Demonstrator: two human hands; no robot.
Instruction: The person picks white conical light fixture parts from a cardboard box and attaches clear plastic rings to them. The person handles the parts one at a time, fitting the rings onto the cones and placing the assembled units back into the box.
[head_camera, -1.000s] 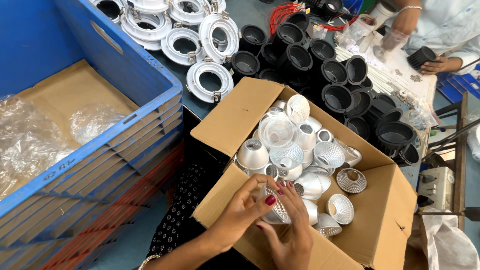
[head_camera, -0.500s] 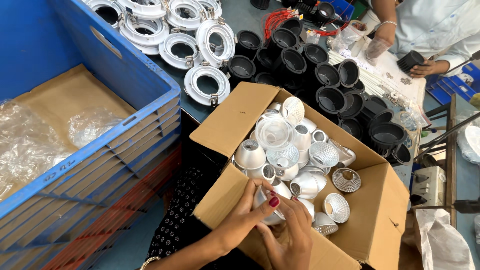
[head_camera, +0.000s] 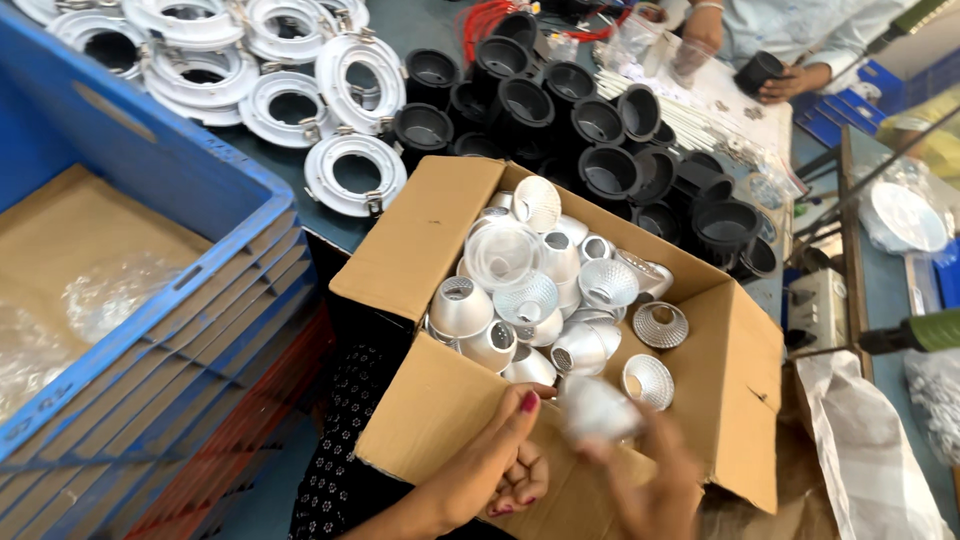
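A: Silvery faceted cone-shaped reflector cup (head_camera: 598, 410), blurred, sits above near flap of brown cardboard box (head_camera: 440, 400), at box's front edge. Grip?

B: Left hand (head_camera: 497, 465) rests on that flap, fingers loosely curled, grasping nothing visible; fingertip almost touching cup. Right hand (head_camera: 655, 480) motion-blurred, fingers closed around cup from below.

A: Surroundings, left to right?

B: Far left, blue plastic crate (head_camera: 150, 200) lined with flat cardboard and clear plastic film. Behind it, white ring-shaped lamp housings (head_camera: 345, 110) stacked on table. Centre, box filled with more silvery reflector cups (head_camera: 540, 290). Behind box, black cylindrical lamp bodies (head_camera: 600, 150) clustered close together. Top right, another person's hand (head_camera: 790, 82) holding one black body. Far right, crumpled white plastic bag (head_camera: 865, 450) beside box.
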